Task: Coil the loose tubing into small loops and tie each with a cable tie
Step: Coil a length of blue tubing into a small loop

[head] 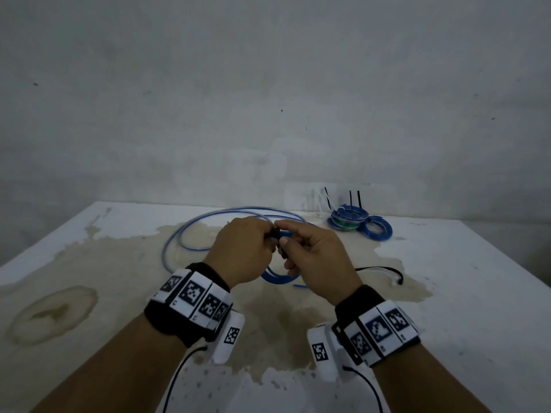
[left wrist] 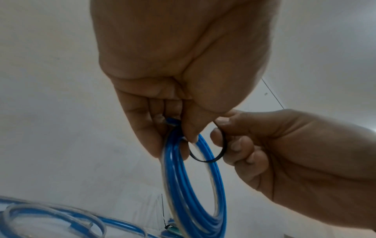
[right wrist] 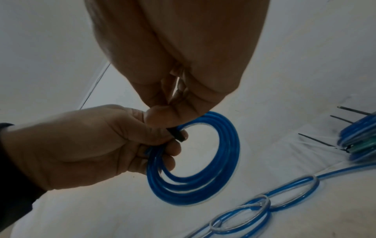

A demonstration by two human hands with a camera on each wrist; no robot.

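Left hand gripping blue coil, right hand pinching black cable tie, hidden in head view

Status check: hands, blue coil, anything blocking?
Left hand grips blue coil. Right hand pinches black cable tie looped through it. Nothing blocking.

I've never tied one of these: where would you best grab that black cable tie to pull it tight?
Probably its free tail, pinched from the right, where the right hand already holds it. The black cable tie loops round the blue coil, which the left hand grips at the top, steadying the pull.
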